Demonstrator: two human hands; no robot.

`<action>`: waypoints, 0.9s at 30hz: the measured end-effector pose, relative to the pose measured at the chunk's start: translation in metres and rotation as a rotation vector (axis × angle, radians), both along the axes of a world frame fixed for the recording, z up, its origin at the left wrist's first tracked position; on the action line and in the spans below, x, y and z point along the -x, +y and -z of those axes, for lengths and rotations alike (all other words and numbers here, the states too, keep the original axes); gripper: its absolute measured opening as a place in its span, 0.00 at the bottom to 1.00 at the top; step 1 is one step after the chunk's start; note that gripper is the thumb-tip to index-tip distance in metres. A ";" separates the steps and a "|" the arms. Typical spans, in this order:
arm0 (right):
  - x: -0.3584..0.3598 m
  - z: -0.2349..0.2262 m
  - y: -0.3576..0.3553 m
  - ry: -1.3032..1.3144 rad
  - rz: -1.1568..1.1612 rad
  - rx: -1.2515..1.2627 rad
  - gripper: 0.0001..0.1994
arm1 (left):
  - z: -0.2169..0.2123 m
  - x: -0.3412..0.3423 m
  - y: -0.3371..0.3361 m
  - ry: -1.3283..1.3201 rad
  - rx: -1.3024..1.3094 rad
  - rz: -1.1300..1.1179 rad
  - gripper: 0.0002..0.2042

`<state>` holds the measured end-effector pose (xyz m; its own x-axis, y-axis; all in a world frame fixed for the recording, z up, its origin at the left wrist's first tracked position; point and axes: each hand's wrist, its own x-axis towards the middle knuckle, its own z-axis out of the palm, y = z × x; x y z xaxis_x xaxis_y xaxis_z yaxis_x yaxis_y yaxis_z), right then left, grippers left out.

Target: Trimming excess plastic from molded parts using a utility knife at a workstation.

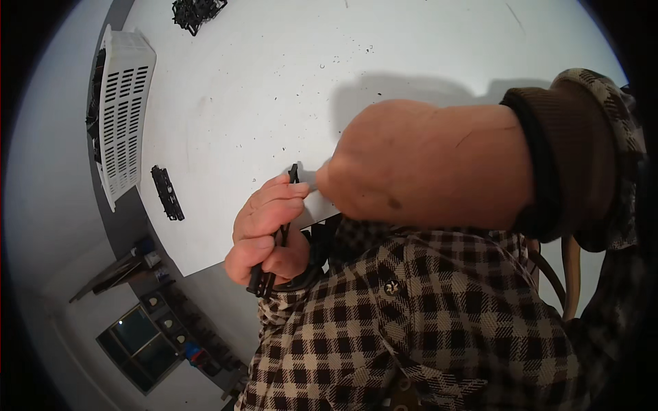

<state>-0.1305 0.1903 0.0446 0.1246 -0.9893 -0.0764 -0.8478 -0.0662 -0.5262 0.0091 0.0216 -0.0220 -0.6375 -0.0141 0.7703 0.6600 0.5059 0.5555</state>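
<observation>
My left hand (269, 222) is closed around a long, narrow black plastic part (293, 172). One end of the part pokes out above the fingers, and the other shows below the palm by my cuff. Close by on the right is my right hand (373, 161), its back toward me and its fingers curled in. A small greyish, blade-like sliver (310, 181) shows between its fingertips and the black part. Most of what this hand grips is hidden behind the hand itself.
On the white table (233, 89) lie small black scraps (370, 48), a dark frame-like strip (167, 193) at the left edge and a heap of black parts (197, 12) at the back. A white slotted basket (125, 103) holding black pieces stands on the far left.
</observation>
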 end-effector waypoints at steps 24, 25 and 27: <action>-0.011 0.028 -0.017 0.084 -0.077 -0.128 0.02 | 0.002 0.002 0.000 0.083 0.056 -0.086 0.16; -0.012 0.028 -0.018 0.087 -0.078 -0.126 0.02 | 0.001 0.004 0.001 0.073 0.030 -0.111 0.16; -0.014 0.026 -0.019 0.213 -0.052 -0.233 0.06 | 0.000 0.005 0.002 0.067 0.006 -0.135 0.16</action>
